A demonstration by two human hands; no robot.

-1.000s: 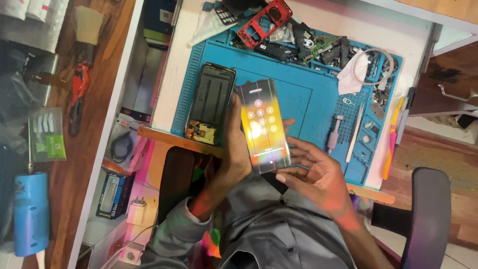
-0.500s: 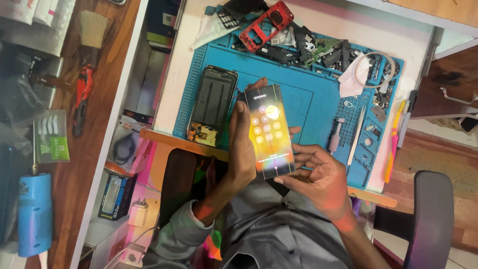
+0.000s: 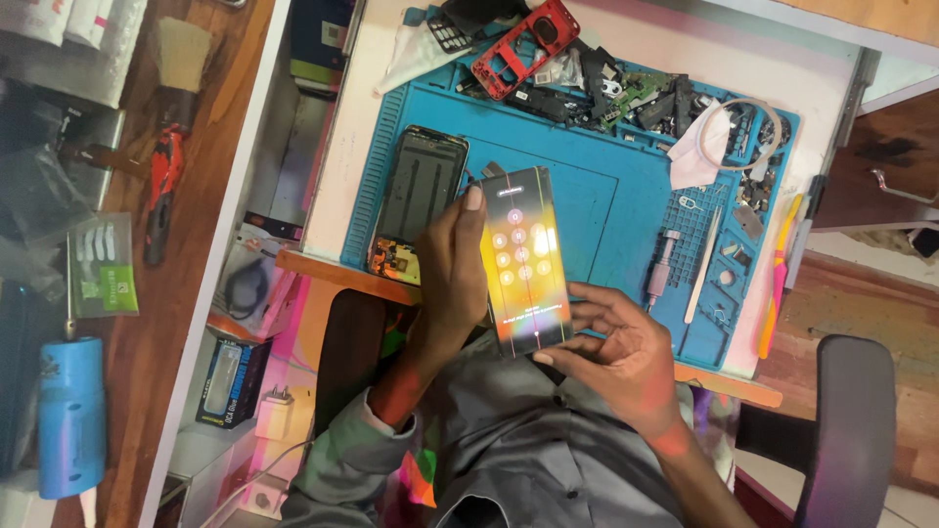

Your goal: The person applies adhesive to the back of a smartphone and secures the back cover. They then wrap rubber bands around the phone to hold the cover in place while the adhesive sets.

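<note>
A lit smartphone with a keypad of round buttons on its screen is held up over the blue repair mat. My left hand grips its left edge, a fingertip at the top corner. My right hand supports the phone's bottom end from the right, fingers under it. On the mat to the left of the lit phone lies an opened phone, its dark inside and circuit board showing.
A red phone frame, loose parts and boards crowd the mat's far edge. White cloth, a metal screwdriver, a white spudger and an orange tool lie right. A blue cylinder and red tool sit left.
The phone has shifted slightly between frames while both hands keep hold of it; my left fingertip now rests at the phone's top left corner.
</note>
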